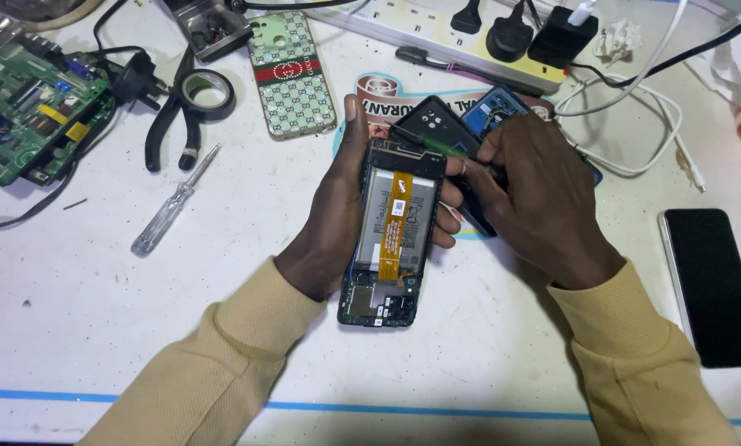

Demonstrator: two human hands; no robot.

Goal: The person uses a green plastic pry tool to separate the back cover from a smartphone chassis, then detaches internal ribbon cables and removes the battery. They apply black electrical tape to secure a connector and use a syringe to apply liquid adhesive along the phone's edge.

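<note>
opened phone held and worked with a green-handled tool

centrally, an opened phone (391, 235) with its back removed is held above a white worktable (247, 248). the left hand (337, 206) is wrapped around the phone's left edge, with the thumb up by its top corner and fingertips (446, 225) curled around the right edge — a firm clasp on the phone. a silver battery (397, 216) is exposed inside, crossed lengthwise by an orange flex ribbon (396, 227), and a dark board is seen at the lower end.

the right hand (536, 194) is closed around a thin green-handled tool (437, 145), whose tip is laid at the phone's upper edge. whether the tip is touching a screw cannot be told.

just behind the hands, a dark back cover (432, 116) with camera holes and a blue phone frame (503, 111) are lying on a printed mat (379, 95). a patterned phone case (290, 73) with a red and green stripe is lying further left, near a roll of black tape (206, 92) and black pliers (166, 124). a clear-handled screwdriver (172, 204) is resting well apart from the left hand. a green circuit board (28, 99) is placed at the far left, a white power strip (437, 29) with black plugs runs along the top, and white cable (635, 124) is looped to the right. a dark-screened phone (712, 281) is lying face up at the right edge. a blue tape line (346, 406) is stuck along the near edge of the table.
</note>
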